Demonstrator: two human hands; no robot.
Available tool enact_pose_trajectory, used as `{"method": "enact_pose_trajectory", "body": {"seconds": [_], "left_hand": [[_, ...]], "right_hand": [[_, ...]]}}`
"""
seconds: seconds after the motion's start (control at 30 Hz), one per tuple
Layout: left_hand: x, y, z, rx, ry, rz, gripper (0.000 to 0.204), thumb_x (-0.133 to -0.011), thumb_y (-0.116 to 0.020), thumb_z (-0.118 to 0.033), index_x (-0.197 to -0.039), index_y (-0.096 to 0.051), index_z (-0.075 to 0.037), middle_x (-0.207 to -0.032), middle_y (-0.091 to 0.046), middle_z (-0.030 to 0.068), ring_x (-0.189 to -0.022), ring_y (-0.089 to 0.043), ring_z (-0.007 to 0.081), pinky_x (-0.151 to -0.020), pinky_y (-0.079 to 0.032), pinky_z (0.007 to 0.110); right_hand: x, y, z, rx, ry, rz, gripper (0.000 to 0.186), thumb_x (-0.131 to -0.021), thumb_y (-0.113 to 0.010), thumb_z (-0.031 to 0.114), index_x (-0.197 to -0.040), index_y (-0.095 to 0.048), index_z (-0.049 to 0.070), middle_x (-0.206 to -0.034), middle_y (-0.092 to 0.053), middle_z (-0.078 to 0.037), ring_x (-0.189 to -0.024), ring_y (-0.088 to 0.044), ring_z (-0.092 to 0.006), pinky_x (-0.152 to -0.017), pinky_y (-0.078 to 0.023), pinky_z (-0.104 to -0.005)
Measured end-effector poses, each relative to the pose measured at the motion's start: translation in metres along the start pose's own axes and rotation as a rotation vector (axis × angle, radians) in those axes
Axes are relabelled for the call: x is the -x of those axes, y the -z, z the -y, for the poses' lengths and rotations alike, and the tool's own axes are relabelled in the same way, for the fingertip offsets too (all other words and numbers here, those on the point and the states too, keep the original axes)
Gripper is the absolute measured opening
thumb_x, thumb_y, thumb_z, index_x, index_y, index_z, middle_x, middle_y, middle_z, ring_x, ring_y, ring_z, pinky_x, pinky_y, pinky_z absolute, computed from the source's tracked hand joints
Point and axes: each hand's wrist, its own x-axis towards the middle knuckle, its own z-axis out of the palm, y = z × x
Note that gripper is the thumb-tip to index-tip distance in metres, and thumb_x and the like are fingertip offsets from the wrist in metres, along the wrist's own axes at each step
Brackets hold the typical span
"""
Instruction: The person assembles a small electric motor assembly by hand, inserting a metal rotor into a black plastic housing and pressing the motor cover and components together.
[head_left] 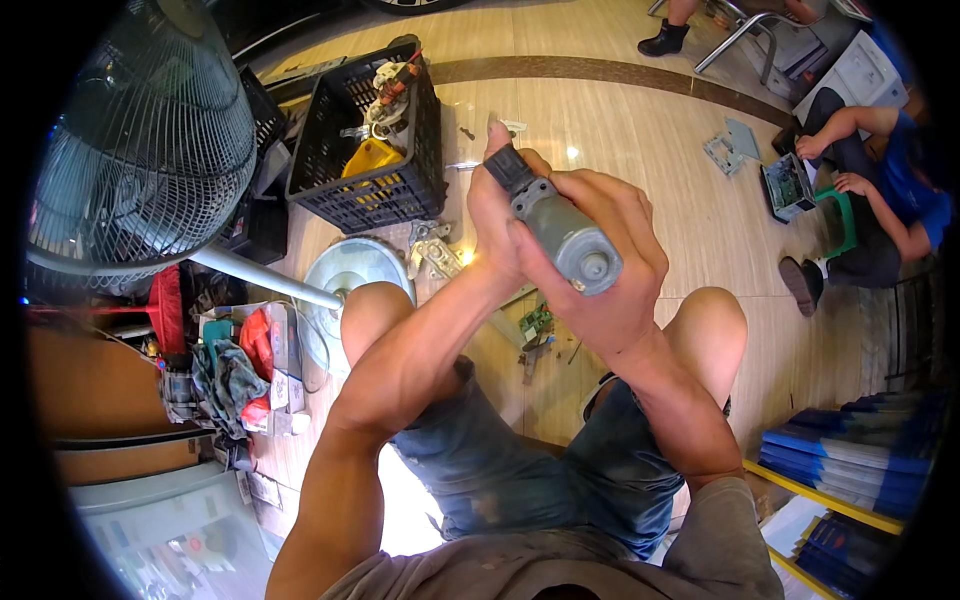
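A grey cylindrical electric motor (572,240) with a black plastic block at its far end is held up above my knees. My left hand (494,220) grips it around the black block, thumb pointing up. From the other side my right hand (620,245) wraps its fingers around the motor's body. The rounded end with a small raised boss faces me. On the floor beneath lie metal bracket pieces (434,252) and a small green circuit board (537,326), partly screened by my hands and forearms.
A black plastic crate (365,205) with a yellow item and tools stands ahead on the left, beside a standing fan (150,150) and its round base (325,262). Far right, a person in blue (915,200) sits by an opened device (788,188). Blue packs (850,445) fill a right-hand shelf.
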Motion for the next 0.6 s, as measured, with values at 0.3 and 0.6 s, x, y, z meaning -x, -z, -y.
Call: {"method": "enact_pose_trajectory", "body": {"seconds": [0.3, 0.6], "left_hand": [[0.004, -0.008, 0.002, 0.131, 0.039, 0.044, 0.058, -0.102, -0.035, -0.059, -0.062, -0.043, -0.017, -0.056, -0.044, -0.0020, -0.052, -0.044, 0.0110, -0.049, -0.036, 0.028], [0.008, -0.015, 0.005, 0.042, -0.086, 0.038, 0.058, -0.102, -0.037, -0.056, -0.063, -0.046, -0.015, -0.055, -0.045, -0.0017, -0.050, -0.043, 0.0108, -0.048, -0.035, 0.027]], "right_hand": [[0.000, -0.007, -0.001, -0.077, 0.019, -0.041, 0.042, -0.070, -0.083, 0.008, -0.106, -0.066, -0.005, -0.102, -0.067, -0.017, -0.090, -0.066, -0.0283, -0.080, -0.053, -0.0344], [-0.002, -0.005, 0.002, -0.043, 0.037, -0.042, 0.040, -0.070, -0.082, 0.007, -0.104, -0.067, -0.006, -0.097, -0.068, -0.017, -0.086, -0.066, -0.0276, -0.078, -0.053, -0.0335]]}}
